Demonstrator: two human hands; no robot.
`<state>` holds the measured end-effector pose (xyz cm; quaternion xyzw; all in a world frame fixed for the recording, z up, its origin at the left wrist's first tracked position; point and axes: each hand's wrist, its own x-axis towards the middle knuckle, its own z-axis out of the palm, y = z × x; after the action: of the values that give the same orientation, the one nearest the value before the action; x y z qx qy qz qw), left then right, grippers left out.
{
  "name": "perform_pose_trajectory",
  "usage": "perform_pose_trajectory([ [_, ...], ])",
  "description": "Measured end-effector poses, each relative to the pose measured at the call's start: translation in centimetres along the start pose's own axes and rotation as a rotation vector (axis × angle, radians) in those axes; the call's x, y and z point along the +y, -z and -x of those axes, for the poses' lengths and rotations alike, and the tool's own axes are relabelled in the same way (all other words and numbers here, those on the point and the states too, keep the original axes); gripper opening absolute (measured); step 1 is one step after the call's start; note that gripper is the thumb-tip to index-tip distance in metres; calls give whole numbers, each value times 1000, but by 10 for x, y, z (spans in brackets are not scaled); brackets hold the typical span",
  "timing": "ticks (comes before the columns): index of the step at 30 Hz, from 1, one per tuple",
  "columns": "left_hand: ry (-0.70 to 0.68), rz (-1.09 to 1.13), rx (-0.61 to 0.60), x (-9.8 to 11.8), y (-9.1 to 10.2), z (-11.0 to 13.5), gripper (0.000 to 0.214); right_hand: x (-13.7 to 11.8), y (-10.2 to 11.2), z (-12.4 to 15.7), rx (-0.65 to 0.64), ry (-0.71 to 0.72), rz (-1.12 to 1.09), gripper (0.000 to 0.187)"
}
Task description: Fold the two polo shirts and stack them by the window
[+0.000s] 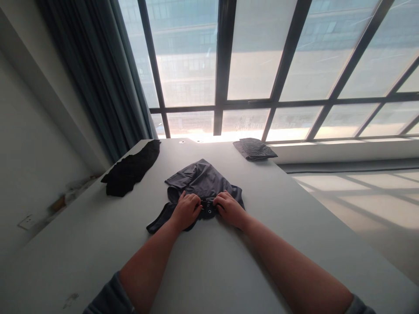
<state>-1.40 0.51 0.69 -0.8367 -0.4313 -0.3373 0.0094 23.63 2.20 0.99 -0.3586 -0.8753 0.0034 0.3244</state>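
A dark grey garment (204,179), partly bunched, lies on the white table in front of me. Along its near edge runs a black belt-like strip (208,210) with metal eyelets. My left hand (186,211) is closed on the left of this strip, thumb and fingers pressed together. On the other side my right hand (231,209) pinches the strip too, a short gap from the left. A darker flap of the garment sticks out under and left of my left hand. The cloth under both palms is hidden.
A crumpled black cloth item (132,170) lies at the table's left edge. At the far right edge rests a folded grey striped cloth (257,149). Beyond the white table (209,270) stand large windows (252,52) and a dark curtain (101,65).
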Motion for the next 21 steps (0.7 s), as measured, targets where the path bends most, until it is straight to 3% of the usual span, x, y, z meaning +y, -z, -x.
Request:
perform_pose_trajectory([
  [9, -44, 95, 5, 7, 9, 0, 26, -17, 13, -3, -31, 9, -93, 16],
  [21, -61, 39, -114, 4, 2, -2, 5, -8, 4, -1, -131, -27, -4, 18],
])
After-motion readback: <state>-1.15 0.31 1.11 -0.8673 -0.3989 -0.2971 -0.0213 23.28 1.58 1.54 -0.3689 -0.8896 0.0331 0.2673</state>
